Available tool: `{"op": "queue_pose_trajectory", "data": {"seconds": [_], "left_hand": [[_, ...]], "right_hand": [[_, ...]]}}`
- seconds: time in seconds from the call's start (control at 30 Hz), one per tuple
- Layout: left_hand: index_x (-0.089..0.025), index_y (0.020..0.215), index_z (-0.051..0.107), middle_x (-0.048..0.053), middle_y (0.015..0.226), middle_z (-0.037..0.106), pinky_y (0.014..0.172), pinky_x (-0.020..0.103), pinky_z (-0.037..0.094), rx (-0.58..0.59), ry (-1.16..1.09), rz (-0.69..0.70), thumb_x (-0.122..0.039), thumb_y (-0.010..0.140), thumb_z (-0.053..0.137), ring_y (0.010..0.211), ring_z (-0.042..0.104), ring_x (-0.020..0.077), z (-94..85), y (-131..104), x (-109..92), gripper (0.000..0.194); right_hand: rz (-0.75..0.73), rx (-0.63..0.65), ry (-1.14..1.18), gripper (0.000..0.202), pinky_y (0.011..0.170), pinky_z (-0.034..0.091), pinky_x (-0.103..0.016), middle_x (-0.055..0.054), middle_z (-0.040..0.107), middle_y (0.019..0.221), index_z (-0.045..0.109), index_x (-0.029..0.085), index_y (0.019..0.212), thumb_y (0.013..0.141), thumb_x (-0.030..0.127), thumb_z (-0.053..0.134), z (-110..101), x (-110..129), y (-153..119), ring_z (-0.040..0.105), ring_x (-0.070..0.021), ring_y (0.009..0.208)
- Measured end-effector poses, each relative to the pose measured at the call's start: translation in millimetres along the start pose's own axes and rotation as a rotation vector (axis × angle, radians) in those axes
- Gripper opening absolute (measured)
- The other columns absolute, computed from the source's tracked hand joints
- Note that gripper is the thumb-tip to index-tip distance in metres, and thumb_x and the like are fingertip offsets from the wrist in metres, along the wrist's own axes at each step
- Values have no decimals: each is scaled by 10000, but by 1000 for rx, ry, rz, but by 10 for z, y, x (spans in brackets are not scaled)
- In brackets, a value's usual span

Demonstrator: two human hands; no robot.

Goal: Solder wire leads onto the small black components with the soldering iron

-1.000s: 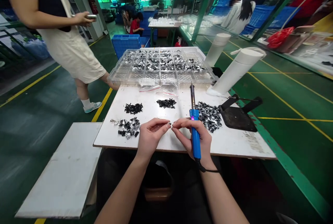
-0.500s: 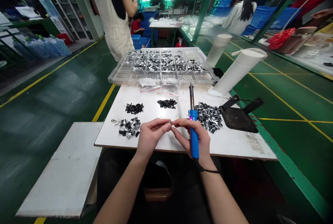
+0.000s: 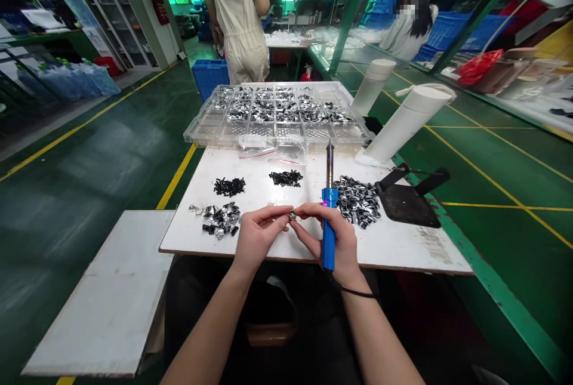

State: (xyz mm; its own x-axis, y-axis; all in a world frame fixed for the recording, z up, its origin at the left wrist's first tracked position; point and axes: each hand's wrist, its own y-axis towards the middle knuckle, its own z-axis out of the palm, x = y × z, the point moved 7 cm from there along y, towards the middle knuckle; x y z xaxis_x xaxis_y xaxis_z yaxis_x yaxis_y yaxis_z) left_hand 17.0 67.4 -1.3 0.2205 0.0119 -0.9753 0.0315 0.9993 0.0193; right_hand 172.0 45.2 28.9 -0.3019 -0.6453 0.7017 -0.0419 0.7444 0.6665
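Observation:
Fingertips of both hands meet over the table's front part. Between them is a small shiny metal piece (image 3: 292,215), pinched by my left hand (image 3: 262,233) and touched by the fingertips of my right hand (image 3: 338,233). A blue-handled soldering iron (image 3: 329,227) rests upright in my closed right hand, its tip pointing away from me. Left of my hands lies a pile of shiny metal pieces (image 3: 220,219). Beyond are two heaps of small black parts, one left (image 3: 229,187), one central (image 3: 285,178). A larger pile of black and silver pieces (image 3: 358,201) is right of the iron.
A clear compartment tray (image 3: 277,128) full of shiny parts spans the table's back. Small plastic bags (image 3: 273,149) lie before it. Two white cylinders (image 3: 409,122) and a black metal stand (image 3: 408,203) are at the right. A person in light overalls (image 3: 244,21) stands beyond.
The small metal piece has turned and shows more between my fingertips. My hands stay nearly in place. The person in overalls has moved right, behind the tray.

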Motion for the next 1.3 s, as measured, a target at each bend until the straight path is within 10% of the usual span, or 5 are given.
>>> {"op": "queue_pose_trajectory", "data": {"seconds": [0.7, 1.3], "left_hand": [[-169, 895, 802, 62, 902, 766, 782, 256, 618, 14, 217, 303, -176, 852, 736, 851, 725, 167, 91, -97, -186, 78], [-166, 914, 758, 48, 891, 738, 755, 248, 624, -34, 225, 236, -130, 810, 716, 827, 722, 158, 62, -97, -120, 118]], "right_hand": [[178, -76, 216, 322, 781, 629, -292, -6, 715, 922, 625, 253, 1043, 788, 140, 785, -27, -55, 17, 720, -148, 790], [153, -5, 87, 275, 784, 622, -275, -8, 744, 950, 629, 254, 1039, 823, 133, 747, -5, -38, 25, 730, -142, 797]]}}
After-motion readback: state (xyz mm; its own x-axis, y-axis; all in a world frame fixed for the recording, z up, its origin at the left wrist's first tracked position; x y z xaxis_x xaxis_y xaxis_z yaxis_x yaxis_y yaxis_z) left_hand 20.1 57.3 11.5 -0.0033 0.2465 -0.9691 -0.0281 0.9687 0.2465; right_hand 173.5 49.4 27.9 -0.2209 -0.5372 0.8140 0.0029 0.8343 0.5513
